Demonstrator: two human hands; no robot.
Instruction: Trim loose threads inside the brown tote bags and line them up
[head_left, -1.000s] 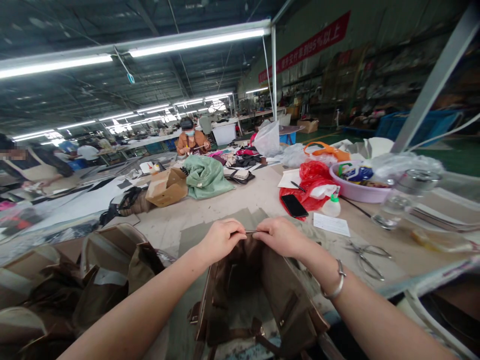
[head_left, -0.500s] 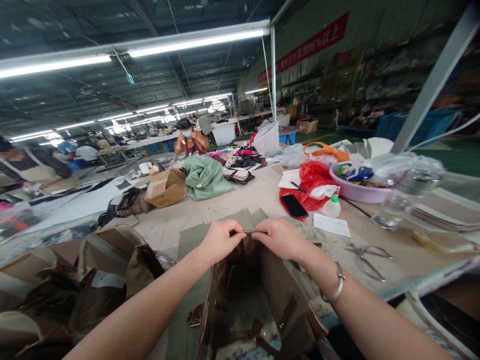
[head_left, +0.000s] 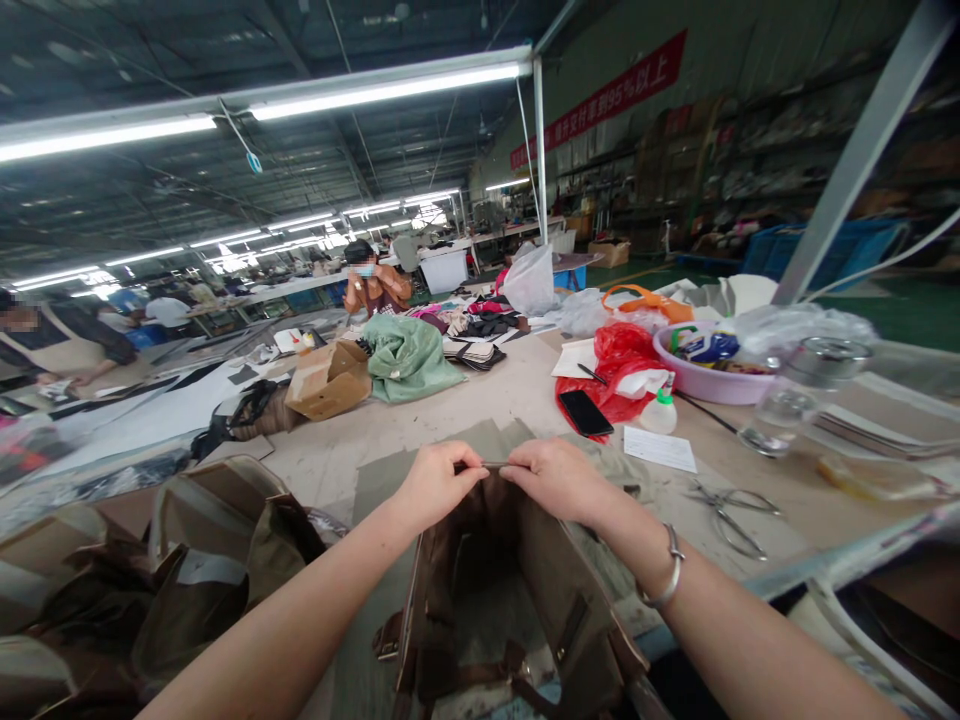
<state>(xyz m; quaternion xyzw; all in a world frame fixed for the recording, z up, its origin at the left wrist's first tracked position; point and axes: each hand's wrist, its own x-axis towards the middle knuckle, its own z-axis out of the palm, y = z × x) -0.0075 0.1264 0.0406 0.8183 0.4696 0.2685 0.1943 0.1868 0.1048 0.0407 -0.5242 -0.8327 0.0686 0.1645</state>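
Observation:
A brown and olive bag (head_left: 525, 610) lies open on the worktable (head_left: 480, 405) right in front of me. My left hand (head_left: 439, 485) pinches the far rim of the bag's mouth. My right hand (head_left: 559, 478), with a silver bangle on the wrist, pinches the same rim just beside it. Both hands are closed on the rim, their fingertips almost touching. Flat olive fabric pieces (head_left: 480, 440) lie under and behind the bag.
Scissors (head_left: 731, 510) lie right of my hands, near a white slip (head_left: 660, 450), a black phone (head_left: 585, 412), a red plastic bag (head_left: 622, 365) and a pink basin (head_left: 709, 380). More brown bags (head_left: 187, 560) pile at the left. People work at distant tables.
My hands stay pinched on the bag's rim. The view has shifted slightly to the right and the bag's mouth looks a little wider.

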